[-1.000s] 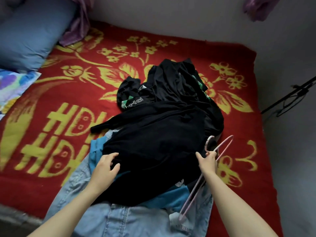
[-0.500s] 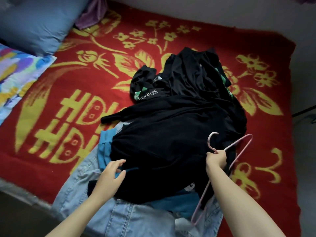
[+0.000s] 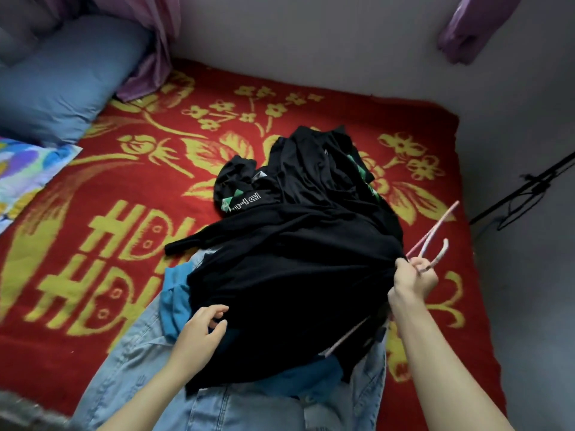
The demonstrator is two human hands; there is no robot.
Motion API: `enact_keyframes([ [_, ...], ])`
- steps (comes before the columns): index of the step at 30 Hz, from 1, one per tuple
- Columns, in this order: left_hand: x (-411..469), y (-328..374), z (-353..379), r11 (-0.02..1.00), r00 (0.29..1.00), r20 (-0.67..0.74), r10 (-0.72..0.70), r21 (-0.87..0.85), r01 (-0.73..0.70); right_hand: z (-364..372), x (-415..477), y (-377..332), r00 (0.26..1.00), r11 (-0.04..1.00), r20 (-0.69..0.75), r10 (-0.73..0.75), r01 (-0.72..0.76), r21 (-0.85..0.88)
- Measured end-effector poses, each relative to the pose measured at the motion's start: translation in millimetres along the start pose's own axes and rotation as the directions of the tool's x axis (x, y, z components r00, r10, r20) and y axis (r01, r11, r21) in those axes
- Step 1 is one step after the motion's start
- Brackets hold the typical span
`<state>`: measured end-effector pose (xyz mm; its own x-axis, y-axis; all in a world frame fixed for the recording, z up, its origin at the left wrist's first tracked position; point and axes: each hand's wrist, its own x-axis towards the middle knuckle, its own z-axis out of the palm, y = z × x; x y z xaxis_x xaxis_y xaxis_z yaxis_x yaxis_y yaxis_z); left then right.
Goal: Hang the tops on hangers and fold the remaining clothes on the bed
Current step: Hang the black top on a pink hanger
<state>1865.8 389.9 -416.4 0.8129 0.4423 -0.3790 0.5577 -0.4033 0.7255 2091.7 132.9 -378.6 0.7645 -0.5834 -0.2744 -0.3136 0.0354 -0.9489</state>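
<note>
Fingers [image 3: 402, 266] of my right hand [image 3: 412, 283] clamp the pink hanger [image 3: 432, 230]; left hand [image 3: 199, 334], fingers apart, touches the black top [image 3: 295, 269], near edge of bed [image 3: 93, 188].

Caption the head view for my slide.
Right hand grips a pink hanger beside the black top; left hand touches its near hem, on a red blanket.

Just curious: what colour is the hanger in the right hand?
The hanger is pale pink; head view.
</note>
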Motion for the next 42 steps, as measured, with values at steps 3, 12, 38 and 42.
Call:
enact_keyframes([
  [3,-10.3,11.0,-2.0,0.997,1.0,-0.01,0.027,-0.068,-0.028,-18.8,-17.5,-58.0,0.951,0.982,0.264,-0.161,0.128,0.139],
  [12,-52.5,66.0,-19.7,0.925,0.958,-0.131,0.253,-0.259,-0.28,-90.8,-107.3,-161.3,0.598,0.908,0.684,-0.418,0.301,0.291],
  [38,-116.9,102.0,-84.3,0.887,0.931,0.36,0.06,-0.447,0.116,-94.2,-262.7,-68.6,0.159,0.919,0.964,-0.214,0.368,0.143],
  [42,-121.0,72.3,-93.3,0.947,0.963,0.234,0.135,-0.316,-0.056,-97.1,-259.8,-47.6,0.258,0.945,0.952,-0.162,0.32,0.074],
])
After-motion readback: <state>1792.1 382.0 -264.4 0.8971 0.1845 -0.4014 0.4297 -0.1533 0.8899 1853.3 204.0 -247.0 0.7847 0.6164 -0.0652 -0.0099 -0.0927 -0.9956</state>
